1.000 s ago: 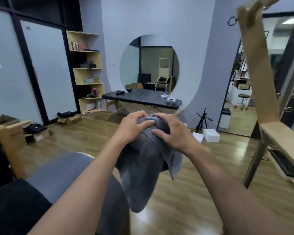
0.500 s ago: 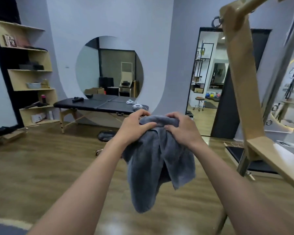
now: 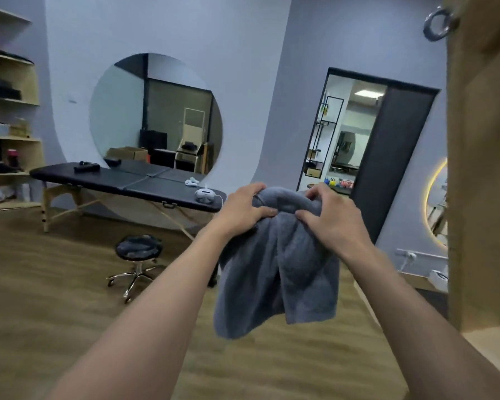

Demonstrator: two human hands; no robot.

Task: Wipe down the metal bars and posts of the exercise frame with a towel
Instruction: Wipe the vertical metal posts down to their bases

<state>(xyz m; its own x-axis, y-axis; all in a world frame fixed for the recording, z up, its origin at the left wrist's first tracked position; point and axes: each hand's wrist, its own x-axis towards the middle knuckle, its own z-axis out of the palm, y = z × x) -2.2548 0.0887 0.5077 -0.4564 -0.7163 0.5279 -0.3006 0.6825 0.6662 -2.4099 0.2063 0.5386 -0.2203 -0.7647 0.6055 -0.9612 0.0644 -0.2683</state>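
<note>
- The left hand (image 3: 241, 209) is pinching the top of the grey towel (image 3: 277, 264).
- The right hand (image 3: 331, 219) is gripping the towel beside it.
- The wooden post (image 3: 479, 168) is standing near.

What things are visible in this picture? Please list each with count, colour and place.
towel: one, grey-blue, centre, hanging from both hands
wooden post: one, light wood, right edge
metal ring: one, silver, top right, at the post
massage table: one, black, by the far wall
small device: one, white, on the table's right end
stool: one, black seat, floor before the table
round mirror: one, far wall
shelves: one unit, light wood, left edge
doorway: one, dark frame, right of the mirror
left hand: one, grips the towel's top
right hand: one, grips the towel's top
</note>
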